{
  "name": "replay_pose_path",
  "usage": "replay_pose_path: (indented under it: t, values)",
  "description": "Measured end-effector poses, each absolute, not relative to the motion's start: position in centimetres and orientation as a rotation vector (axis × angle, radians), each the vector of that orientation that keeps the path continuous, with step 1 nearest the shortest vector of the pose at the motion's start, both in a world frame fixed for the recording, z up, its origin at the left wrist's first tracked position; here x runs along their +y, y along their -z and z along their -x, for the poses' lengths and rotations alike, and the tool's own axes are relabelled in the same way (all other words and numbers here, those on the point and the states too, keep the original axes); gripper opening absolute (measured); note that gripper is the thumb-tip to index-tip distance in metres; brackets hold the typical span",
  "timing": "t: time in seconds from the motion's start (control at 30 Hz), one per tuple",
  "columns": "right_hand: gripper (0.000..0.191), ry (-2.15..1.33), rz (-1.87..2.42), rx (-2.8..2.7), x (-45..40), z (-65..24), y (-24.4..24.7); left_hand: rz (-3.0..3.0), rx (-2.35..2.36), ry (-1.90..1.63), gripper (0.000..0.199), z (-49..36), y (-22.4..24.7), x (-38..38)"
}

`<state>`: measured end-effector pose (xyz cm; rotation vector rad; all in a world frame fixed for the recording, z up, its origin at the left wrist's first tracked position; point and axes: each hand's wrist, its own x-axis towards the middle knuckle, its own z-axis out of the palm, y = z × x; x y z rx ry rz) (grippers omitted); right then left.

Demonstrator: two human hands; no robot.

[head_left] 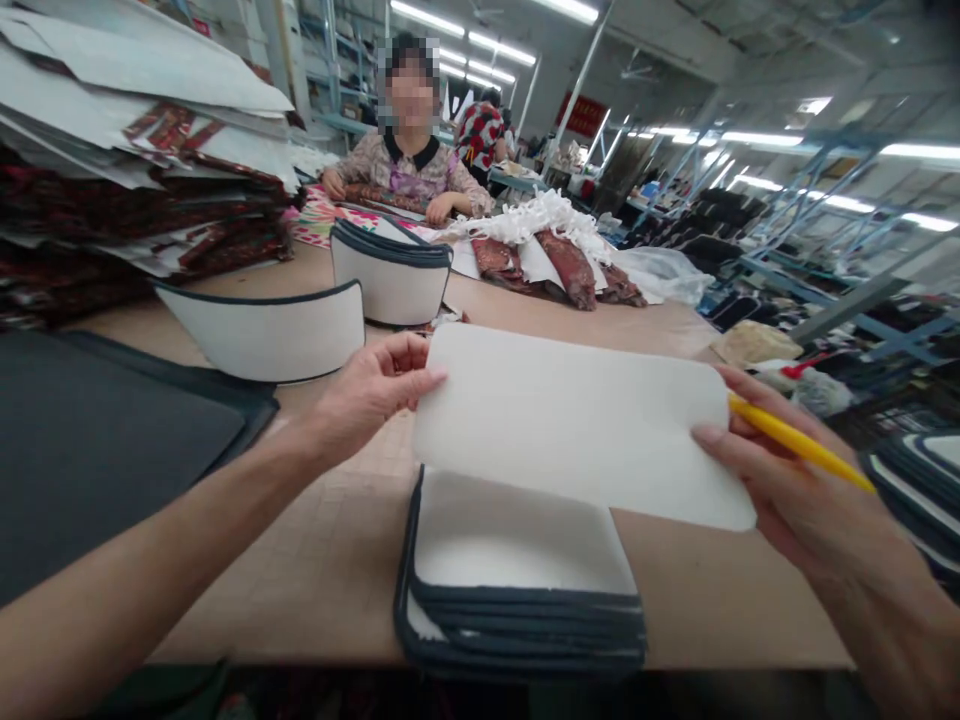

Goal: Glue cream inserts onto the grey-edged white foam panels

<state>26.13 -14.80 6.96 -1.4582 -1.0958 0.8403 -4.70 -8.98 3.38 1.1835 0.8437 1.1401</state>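
Between my two hands a white rounded-corner panel (577, 415) is held up, tilted, over the table. My left hand (386, 380) pinches its left edge between thumb and fingers. At the right edge my right hand (772, 450) grips the panel, and a yellow stick-like tool (802, 440), perhaps a pen, also lies in that hand. Below the panel sits a stack of white panels with dark edging (517, 600), partly covered by the raised one. A curved white panel with dark edging (270, 330) stands beyond my left forearm, and a curved stack (390, 270) is behind it.
Dark sheets (112, 440) lie at the left, below a tall pile of white and red-brown pieces (142, 150). Across the table (315, 540) sits a co-worker (420, 170) with hands on patterned fabric. White strips and brown bundles (547, 250) lie at the back. More edged panels (922, 490) are at right.
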Motion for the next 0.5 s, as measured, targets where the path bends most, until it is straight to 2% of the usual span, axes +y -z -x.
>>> replay_pose_path:
  t: [0.13, 0.27, 0.33, 0.5]
  values:
    - [0.068, -0.884, 1.636, -0.972, -17.4, -26.1, -4.8, -0.966, 0.839, -0.97, 0.032, 5.0, 0.2, -12.8]
    - [0.076, -0.94, 1.739, -0.879, -19.0, -25.7, -3.7, -0.83, 0.804, -0.972, 0.061, 4.7, 2.9, -15.3]
    - [0.077, -0.945, 1.766, -0.889, -19.3, -25.8, -3.4, -0.868, 0.828, -1.023, 0.067, 4.5, 4.1, -15.8]
    - [0.073, -0.94, 1.798, -0.897, -19.4, -26.2, -3.1, -0.993, 0.896, -0.968, 0.034, 4.5, 5.7, -16.2]
